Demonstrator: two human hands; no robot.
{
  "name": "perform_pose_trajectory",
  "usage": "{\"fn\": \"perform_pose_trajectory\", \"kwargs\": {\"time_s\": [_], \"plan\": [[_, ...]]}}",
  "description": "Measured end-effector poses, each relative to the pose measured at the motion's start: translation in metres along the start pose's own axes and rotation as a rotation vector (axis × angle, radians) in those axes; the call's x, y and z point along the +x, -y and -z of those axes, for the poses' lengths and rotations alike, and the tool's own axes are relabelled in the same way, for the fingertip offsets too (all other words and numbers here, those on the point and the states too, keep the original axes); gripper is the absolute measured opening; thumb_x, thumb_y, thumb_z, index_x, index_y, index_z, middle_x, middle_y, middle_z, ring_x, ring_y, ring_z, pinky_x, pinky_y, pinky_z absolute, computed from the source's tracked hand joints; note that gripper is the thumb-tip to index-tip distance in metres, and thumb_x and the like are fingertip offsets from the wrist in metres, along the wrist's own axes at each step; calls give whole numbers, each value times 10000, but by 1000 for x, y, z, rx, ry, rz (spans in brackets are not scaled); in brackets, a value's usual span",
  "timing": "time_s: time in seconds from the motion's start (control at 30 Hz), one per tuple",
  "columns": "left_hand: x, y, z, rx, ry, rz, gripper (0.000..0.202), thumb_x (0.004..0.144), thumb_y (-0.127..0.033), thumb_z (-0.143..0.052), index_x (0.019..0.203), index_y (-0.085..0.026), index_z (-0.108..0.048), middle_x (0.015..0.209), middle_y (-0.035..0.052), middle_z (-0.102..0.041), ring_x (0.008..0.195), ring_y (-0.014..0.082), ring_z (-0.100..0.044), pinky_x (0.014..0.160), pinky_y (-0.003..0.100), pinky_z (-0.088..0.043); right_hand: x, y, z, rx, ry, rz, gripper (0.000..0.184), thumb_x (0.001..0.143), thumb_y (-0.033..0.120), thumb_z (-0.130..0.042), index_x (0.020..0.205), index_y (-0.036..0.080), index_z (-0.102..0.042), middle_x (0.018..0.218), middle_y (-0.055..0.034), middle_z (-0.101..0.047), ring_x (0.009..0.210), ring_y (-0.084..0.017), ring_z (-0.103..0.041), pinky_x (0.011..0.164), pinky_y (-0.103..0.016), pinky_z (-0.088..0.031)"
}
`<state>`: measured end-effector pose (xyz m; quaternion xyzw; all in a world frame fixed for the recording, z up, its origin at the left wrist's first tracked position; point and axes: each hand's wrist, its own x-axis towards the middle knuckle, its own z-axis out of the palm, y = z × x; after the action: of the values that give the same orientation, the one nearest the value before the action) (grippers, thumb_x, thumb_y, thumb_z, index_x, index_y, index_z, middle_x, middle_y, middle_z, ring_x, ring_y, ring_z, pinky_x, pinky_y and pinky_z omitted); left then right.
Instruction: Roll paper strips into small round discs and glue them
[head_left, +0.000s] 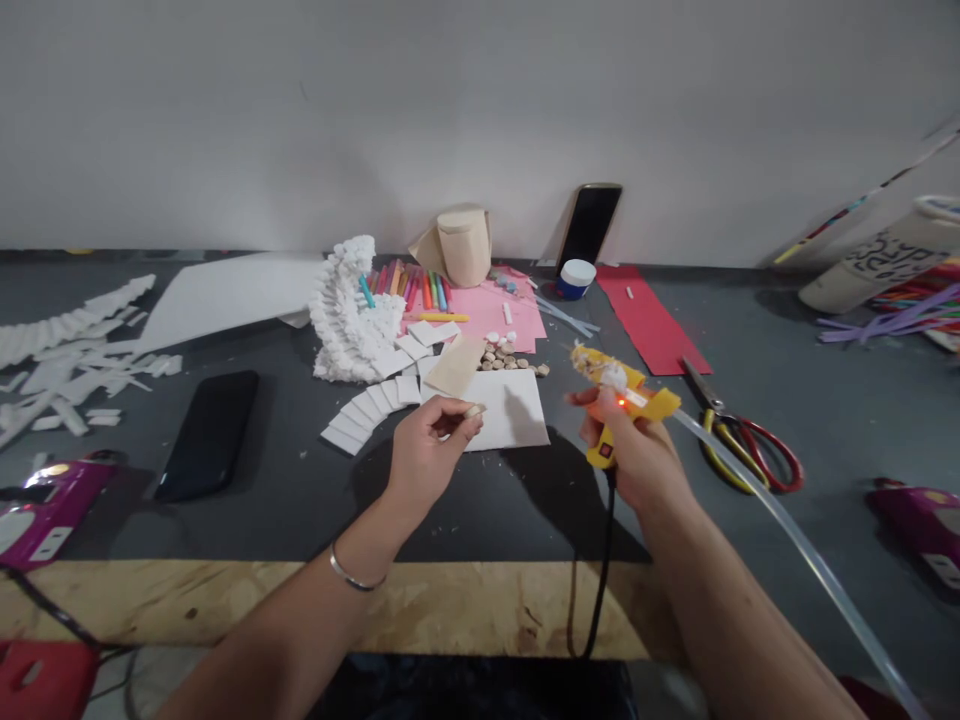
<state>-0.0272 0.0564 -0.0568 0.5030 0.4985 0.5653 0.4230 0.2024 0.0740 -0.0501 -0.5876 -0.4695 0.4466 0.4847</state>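
My left hand (427, 445) is closed in a pinch on a small round wooden piece (473, 410), held above a white sheet (517, 410). My right hand (634, 450) grips a yellow hot glue gun (622, 395) whose nozzle points left toward the left hand; a red light glows on its body. A clear glue stick (787, 530) trails out of its back and a black cord (604, 560) hangs from the handle. A pile of small wooden discs (506, 357) lies just beyond the white sheet, beside a tan card piece (456, 368).
Scissors (739, 435) lie right of the glue gun. A black phone (208, 432) lies at left; another phone (589, 225) leans on the wall. White foam pieces (349, 310), coloured markers (409, 285), pink paper (487, 310), red paper (649, 320) and a small jar (576, 278) fill the middle.
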Motion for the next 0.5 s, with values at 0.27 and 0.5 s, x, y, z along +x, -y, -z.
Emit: {"fn": "perform_pose_trajectory", "kwargs": {"time_s": [0.27, 0.5], "plan": [[1, 2, -1, -55, 3, 12, 191, 749, -332, -743, 814, -166, -674, 781, 33, -721, 697, 126, -680, 691, 238, -564, 20, -4, 11, 150, 53, -126, 538, 778, 711, -543, 853, 186, -637, 756, -32, -675, 436, -75, -470, 442, -240, -429], [4, -4, -2, -128, 28, 60, 228, 717, -352, -766, 781, -159, -661, 690, 28, -710, 662, 137, -688, 679, 265, -586, 32, -23, 21, -40, 53, -129, 574, 818, 708, -495, 803, 157, -655, 629, -80, -668, 548, -185, -652, 487, -279, -513]]}}
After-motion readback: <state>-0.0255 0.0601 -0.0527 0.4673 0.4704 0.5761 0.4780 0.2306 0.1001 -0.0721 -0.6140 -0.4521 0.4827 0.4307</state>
